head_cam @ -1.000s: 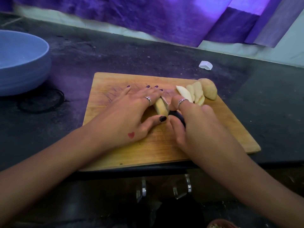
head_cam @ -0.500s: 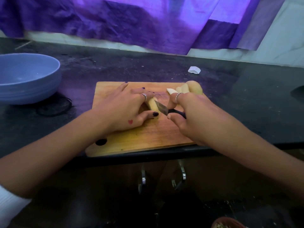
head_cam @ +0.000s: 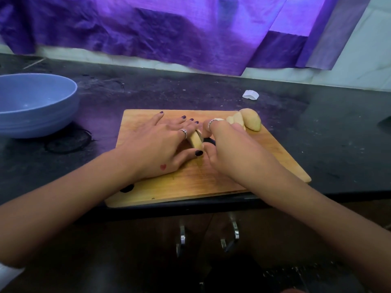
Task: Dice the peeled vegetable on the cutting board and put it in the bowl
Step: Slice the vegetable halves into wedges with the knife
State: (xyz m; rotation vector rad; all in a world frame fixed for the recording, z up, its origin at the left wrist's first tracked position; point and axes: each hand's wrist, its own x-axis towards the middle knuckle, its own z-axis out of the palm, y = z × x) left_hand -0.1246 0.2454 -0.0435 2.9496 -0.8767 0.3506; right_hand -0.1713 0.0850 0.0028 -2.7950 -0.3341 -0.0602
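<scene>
A wooden cutting board (head_cam: 211,187) lies at the counter's front edge. My left hand (head_cam: 160,144) holds a pale peeled potato piece (head_cam: 195,140) down on the board, fingers over it and thumb at its near side. My right hand (head_cam: 224,149) grips a black-handled knife (head_cam: 209,141) right against that piece; the blade is hidden between my hands. Several cut potato slices and a larger chunk (head_cam: 250,121) lie at the board's far right corner. A blue bowl (head_cam: 36,106) stands at the far left, apart from the board.
A small white scrap (head_cam: 250,95) lies on the dark counter (head_cam: 338,134) behind the board. A black ring mark (head_cam: 67,142) sits beside the bowl. Purple cloth (head_cam: 169,32) hangs along the back wall. Metal cabinet handles (head_cam: 234,231) show below the counter edge.
The knife blade, visible above the piece half a second ago, has gone down out of sight between my hands. My view has shifted slightly; the board stays put.
</scene>
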